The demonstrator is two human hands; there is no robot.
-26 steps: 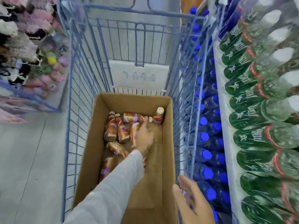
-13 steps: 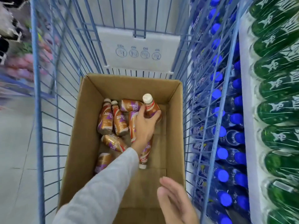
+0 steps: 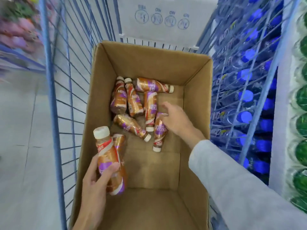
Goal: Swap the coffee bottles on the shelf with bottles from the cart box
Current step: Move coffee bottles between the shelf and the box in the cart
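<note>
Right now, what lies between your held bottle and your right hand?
Head view: a lying coffee bottle mid-gap, and a second bottle beside the right hand, on the box floor.

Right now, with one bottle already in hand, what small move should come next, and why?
Probably close the right hand round the loose bottle beside it in the box: the left hand already grips a raised bottle, and the right is empty.

Cardboard box (image 3: 196, 103) sits inside wire cart (image 3: 69, 83). Coffee bottles (image 3: 132, 100) lie in the box's far half. Bottled water (image 3: 245, 117) stands right of cart.
</note>
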